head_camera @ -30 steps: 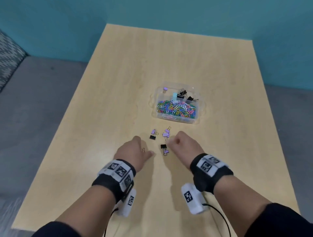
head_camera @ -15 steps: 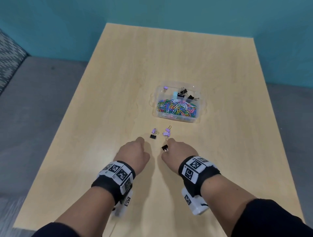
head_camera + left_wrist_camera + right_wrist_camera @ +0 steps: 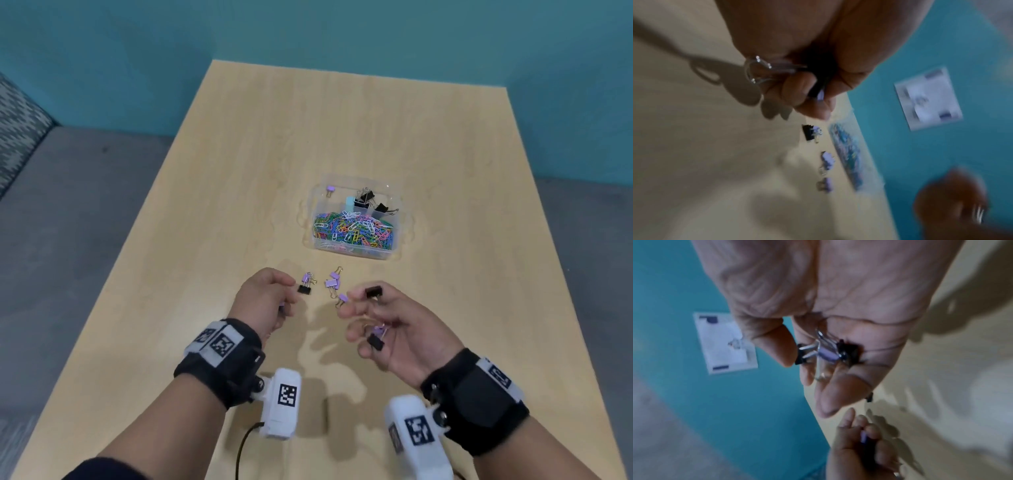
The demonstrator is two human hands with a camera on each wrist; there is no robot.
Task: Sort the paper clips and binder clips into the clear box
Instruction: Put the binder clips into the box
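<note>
Lifting off the surface (image 3: 239, 164) now, right hand (image 3: 394, 325) pinching black binder clip (image 3: 373, 292), left hand (image 3: 263, 301) clenched round another; clear box (image 3: 394, 251) next.

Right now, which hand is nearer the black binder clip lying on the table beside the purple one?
Left. The left hand has fingertips right beside the black binder clip; the right hand is farther right, beyond the loose purple binder clips.

table (image 3: 239, 205): pale wood | wall (image 3: 102, 51): teal | binder clips (image 3: 333, 283): lilac, black | paper clips (image 3: 352, 231): multicoloured
</note>
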